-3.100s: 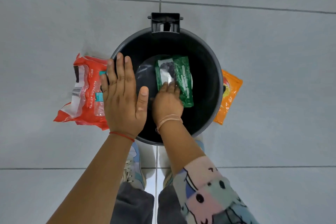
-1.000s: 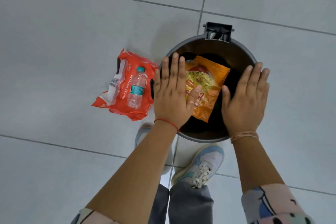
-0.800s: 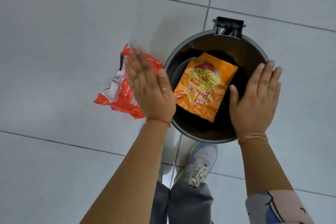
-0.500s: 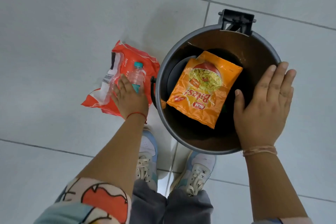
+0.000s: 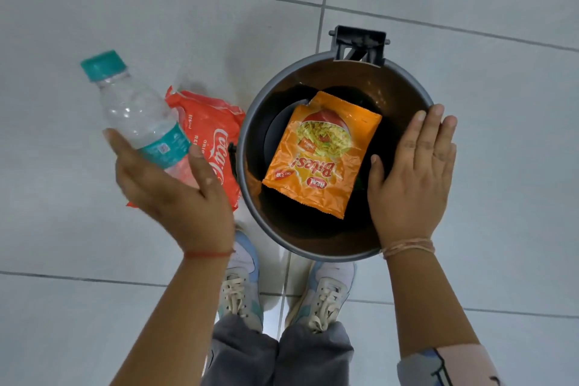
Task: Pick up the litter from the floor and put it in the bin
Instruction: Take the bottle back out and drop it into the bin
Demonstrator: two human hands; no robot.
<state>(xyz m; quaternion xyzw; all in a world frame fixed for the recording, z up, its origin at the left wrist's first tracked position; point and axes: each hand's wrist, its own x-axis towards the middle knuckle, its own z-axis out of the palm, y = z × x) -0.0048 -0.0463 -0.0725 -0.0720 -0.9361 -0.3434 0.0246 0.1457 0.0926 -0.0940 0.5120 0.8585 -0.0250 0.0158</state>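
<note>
Head view: left hand [image 5: 175, 188] clamping clear plastic bottle [image 5: 138, 116], held above floor left of bin [image 5: 250, 197], cap pointing up-left, away from it. Right hand [image 5: 410, 175] lying flat, fingers apart, steadying rim. Red wrapper [image 5: 213, 135] waiting beside bin; orange packet [image 5: 319, 153] lying inside.

Showing one bin [image 5: 250, 197]. Holding one orange packet [image 5: 319, 153] inside it, with a sliver of green beneath, too hidden to count. Lying on the floor [image 5: 94, 244]: one red wrapper [image 5: 213, 135]. Counting one bottle [image 5: 138, 113], two hands [image 5: 175, 194] [image 5: 410, 178], two shoes [image 5: 241, 279] [image 5: 326, 291].
</note>
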